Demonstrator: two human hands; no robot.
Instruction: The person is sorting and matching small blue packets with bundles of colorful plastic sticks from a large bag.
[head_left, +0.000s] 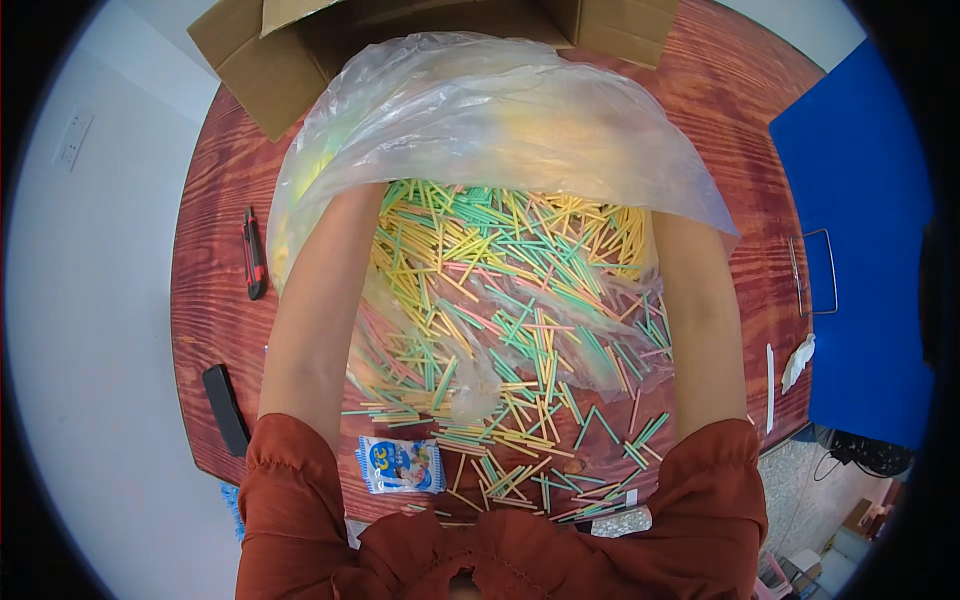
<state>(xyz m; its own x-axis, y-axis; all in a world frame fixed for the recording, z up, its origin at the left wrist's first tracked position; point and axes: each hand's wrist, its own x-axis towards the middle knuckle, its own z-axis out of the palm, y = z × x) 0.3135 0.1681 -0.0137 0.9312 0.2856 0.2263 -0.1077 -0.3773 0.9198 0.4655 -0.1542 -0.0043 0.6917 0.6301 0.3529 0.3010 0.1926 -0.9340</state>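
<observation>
A large clear plastic bag (500,120) lies across the far half of the table, its mouth facing me. Both my forearms run into it, the left forearm (325,300) on one side and the right forearm (700,320) on the other. My hands are hidden under the bag's upper layer, so their fingers do not show. Thin pastel sticks (480,225) in yellow, green, pink and orange fill the bag's mouth. Many more loose sticks (520,430) spill toward me between my arms. A small blue and white packet (400,464) lies beside them, near my left sleeve.
Behind the bag stands an open cardboard box (245,60). On the reddish wooden table (210,340), a red and black utility knife (252,252) and a black oblong case (226,410) lie at left. A white strip (770,388), crumpled tissue (799,362) and blue panel (860,250) are at right.
</observation>
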